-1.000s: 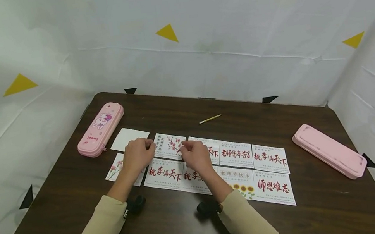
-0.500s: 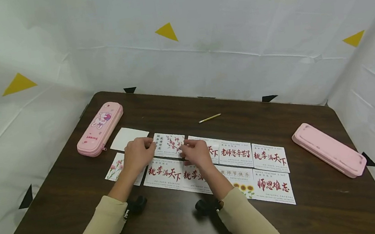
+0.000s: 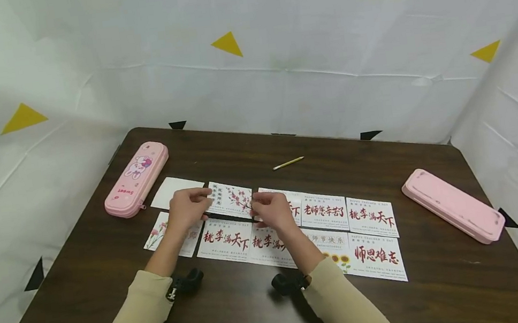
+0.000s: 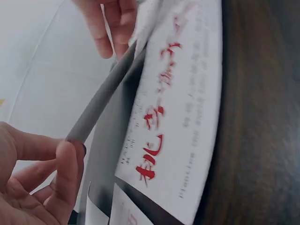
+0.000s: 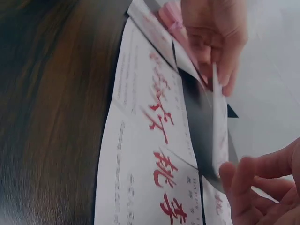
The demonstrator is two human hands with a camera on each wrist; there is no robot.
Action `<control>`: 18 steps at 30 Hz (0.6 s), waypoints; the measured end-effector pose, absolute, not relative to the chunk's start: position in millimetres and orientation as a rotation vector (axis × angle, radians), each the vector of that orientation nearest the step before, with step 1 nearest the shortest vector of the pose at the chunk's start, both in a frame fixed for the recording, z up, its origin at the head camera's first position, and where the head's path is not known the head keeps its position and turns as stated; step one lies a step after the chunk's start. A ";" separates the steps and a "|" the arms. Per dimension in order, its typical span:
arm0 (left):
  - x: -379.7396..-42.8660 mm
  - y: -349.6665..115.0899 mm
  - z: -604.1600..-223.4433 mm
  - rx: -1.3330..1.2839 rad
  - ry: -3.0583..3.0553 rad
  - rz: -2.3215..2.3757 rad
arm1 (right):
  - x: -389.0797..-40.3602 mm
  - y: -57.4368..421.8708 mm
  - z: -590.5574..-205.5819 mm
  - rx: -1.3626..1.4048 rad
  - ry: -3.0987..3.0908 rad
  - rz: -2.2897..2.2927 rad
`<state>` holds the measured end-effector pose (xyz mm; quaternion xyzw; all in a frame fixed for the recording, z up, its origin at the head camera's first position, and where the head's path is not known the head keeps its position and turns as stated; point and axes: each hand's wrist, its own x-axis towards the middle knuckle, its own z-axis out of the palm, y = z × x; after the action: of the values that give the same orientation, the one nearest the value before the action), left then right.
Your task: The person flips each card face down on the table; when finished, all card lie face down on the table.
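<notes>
Both hands hold a white card printed with red blossom branches and dark characters (image 3: 231,199), lifted off the table. My left hand (image 3: 187,211) pinches its left end, and my right hand (image 3: 273,212) pinches the opposite end. Seen from the left wrist, the card (image 4: 101,101) is nearly edge-on and slopes between the left hand (image 4: 44,171) and the other hand. The right wrist view shows the card (image 5: 220,122) as a thin strip, with the right hand's fingers (image 5: 239,180) at its near end. Below lie cards with red lettering (image 3: 226,241), partly hidden by the right forearm.
Two rows of greeting cards (image 3: 371,216) cover the middle of the dark table (image 3: 239,315). A blank white card (image 3: 172,191) lies left, beside a pink pencil case (image 3: 136,179). Another pink case (image 3: 454,206) stands right. A pencil (image 3: 288,163) lies behind the cards.
The blossom card has risen off the table and shifted slightly left between both hands. My left hand has moved a little left; more of the card beneath its wrist shows.
</notes>
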<state>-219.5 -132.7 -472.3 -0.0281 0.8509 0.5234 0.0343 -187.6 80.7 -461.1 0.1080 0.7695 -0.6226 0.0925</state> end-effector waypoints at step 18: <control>-224.0 -148.4 -460.9 -0.076 2.131 2.041 | -198.7 84.8 -469.2 0.013 2.742 -1.836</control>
<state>-224.0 -148.4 -460.9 -0.0256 0.7186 0.6884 0.0948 -198.7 84.8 -469.2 0.0038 0.8284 -0.5546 -0.0788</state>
